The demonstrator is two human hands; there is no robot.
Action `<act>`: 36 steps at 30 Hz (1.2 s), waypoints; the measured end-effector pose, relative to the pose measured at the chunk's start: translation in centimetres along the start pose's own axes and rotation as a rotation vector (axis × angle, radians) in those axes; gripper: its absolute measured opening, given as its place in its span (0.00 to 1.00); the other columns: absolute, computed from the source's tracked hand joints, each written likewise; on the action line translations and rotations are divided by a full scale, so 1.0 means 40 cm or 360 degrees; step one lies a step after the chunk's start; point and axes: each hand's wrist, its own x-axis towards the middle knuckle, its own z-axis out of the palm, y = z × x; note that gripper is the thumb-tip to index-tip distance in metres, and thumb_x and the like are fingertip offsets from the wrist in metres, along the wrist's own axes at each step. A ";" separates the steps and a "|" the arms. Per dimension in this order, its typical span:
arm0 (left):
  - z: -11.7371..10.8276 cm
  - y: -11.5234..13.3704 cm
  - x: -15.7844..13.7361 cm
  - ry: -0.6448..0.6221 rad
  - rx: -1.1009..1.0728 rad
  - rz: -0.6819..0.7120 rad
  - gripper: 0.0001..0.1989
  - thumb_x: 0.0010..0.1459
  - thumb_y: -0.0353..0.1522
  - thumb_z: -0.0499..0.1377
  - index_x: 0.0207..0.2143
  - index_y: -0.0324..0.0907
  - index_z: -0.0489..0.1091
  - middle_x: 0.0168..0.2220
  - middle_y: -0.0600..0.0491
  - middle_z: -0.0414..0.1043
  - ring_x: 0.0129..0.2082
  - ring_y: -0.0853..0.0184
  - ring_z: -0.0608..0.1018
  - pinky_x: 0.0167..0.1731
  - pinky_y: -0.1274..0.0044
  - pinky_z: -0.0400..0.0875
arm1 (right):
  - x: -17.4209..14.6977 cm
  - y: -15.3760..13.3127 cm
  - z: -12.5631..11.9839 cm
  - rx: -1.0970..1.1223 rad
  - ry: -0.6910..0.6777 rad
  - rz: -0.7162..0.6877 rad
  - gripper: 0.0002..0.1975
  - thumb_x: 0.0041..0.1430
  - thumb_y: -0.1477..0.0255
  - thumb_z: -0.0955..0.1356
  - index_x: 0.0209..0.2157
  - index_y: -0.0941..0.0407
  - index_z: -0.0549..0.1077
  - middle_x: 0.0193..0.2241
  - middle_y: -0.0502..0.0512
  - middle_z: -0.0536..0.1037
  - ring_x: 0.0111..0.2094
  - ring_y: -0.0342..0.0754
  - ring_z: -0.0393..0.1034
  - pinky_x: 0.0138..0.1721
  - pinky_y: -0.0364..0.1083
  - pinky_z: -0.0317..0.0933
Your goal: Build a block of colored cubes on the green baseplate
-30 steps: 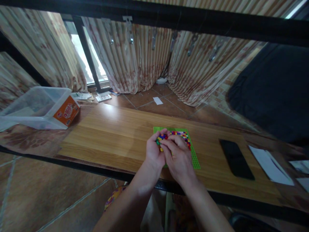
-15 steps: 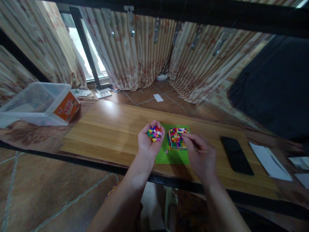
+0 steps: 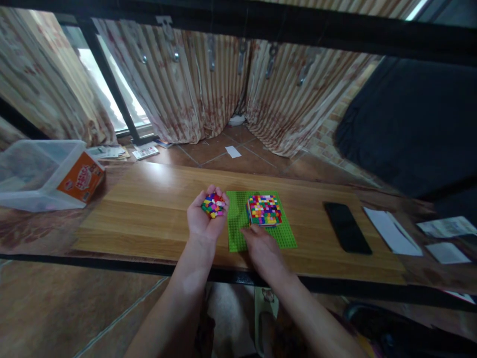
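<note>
My left hand (image 3: 205,214) is cupped palm up around a heap of small mixed-colour toy bricks (image 3: 213,205). It is held just left of a green studded baseplate (image 3: 237,238). On that plate stands a multicoloured block built of bricks (image 3: 264,210), its top covered in studs of many colours. My right hand (image 3: 263,248) reaches down to the plate at the block's front left corner. Its fingers are pinched together against the plate, and whatever is between them is hidden.
A black phone (image 3: 347,227) and white paper with a pen (image 3: 392,231) lie to the right. Far left stands a clear plastic bin (image 3: 44,171) with an orange label. The wooden board (image 3: 149,214) lies on the table, and more papers (image 3: 447,252) are at far right.
My right hand has moved from the block's top right down to the plate by its front left corner, where a loose pink brick lay. The whole view has shifted to the right.
</note>
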 end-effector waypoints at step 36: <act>-0.003 0.001 0.005 0.0030 -0.0029 -0.0042 0.13 0.61 0.28 0.49 0.28 0.35 0.71 0.26 0.50 0.70 0.27 0.72 0.74 0.29 0.79 0.72 | 0.044 0.152 -0.052 0.0799 0.0828 0.0214 0.08 0.56 0.64 0.69 0.33 0.51 0.80 0.52 0.57 0.69 0.53 0.54 0.61 0.54 0.59 0.54</act>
